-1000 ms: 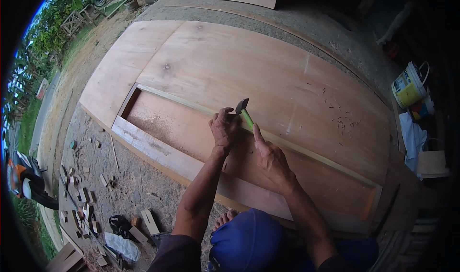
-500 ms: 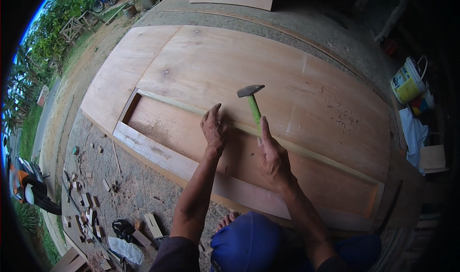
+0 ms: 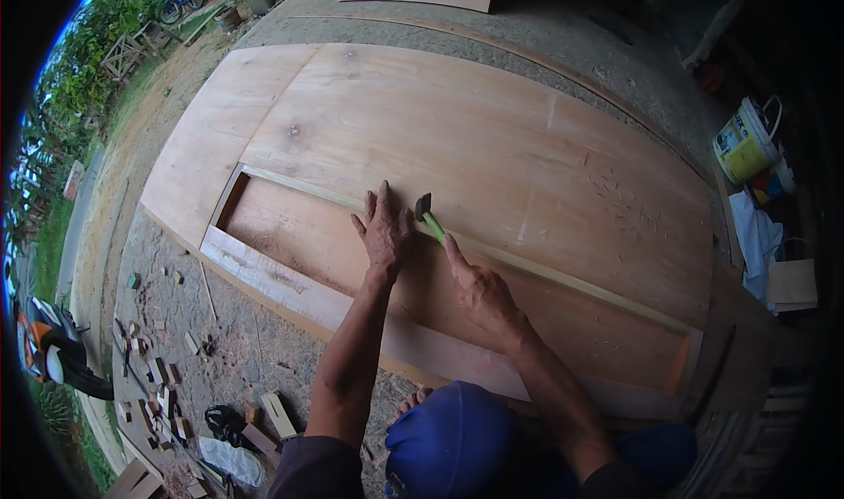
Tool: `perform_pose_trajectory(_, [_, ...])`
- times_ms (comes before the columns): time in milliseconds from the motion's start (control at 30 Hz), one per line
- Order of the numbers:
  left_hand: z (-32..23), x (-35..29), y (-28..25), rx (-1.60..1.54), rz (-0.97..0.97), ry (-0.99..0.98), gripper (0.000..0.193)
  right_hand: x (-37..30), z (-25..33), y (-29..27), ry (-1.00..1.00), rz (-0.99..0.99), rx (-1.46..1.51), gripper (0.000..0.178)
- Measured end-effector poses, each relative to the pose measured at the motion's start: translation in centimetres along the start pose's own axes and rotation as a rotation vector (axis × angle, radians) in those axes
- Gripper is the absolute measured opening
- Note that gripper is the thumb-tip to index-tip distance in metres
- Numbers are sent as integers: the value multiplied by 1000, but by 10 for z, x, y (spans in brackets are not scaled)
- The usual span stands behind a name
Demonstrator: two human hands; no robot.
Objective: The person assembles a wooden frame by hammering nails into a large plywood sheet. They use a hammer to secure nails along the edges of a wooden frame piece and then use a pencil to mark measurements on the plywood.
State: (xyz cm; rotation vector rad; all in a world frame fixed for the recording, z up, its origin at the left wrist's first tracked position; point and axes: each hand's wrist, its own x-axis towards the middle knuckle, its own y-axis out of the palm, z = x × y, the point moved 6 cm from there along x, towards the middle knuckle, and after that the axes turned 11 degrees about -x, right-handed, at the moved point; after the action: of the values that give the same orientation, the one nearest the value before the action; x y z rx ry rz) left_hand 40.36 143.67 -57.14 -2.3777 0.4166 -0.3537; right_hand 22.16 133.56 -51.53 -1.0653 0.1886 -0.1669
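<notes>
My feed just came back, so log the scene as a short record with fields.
Left hand: fingers spread, over the long pale wooden strip
Right hand: gripping a green-handled, dark-headed hammer
Hammer position: head beside left hand, near the strip; contact unclear
Workpiece: broad pinkish-brown plywood panel with long rectangular recess
On panel's right: small thin nail-like pieces

Grip end of the green-handled hammer with dark metal head [image 3: 433, 226] hidden inside the right hand [image 3: 485, 292]. Left hand [image 3: 384, 237] covers a stretch of the narrow, pale wooden strip [image 3: 554, 276] — anything beneath is unseen. Thin scattered slivers [image 3: 626, 207]: too small to identify. Bare foot [image 3: 413, 401] mostly hidden behind the blue-clothed knee [image 3: 457, 442].
</notes>
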Motion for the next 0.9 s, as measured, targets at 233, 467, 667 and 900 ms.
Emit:
perform_pose_trajectory(233, [4, 5, -5, 20, 4, -6, 71, -3, 15, -13, -26, -157, -26, 70])
perform_pose_trajectory(467, [-1, 7, -2, 0, -27, 46, 68, -7, 16, -18, -16, -91, -133, 81])
perform_pose_trajectory(667, [-34, 1, 3, 61, -29, 217, 39, -6, -12, -48, -21, 54, -106, 77])
perform_pose_trajectory(900, [-157, -29, 107, -220, 393, 499, 18, -107, -133, -196, 129, -165, -66, 66])
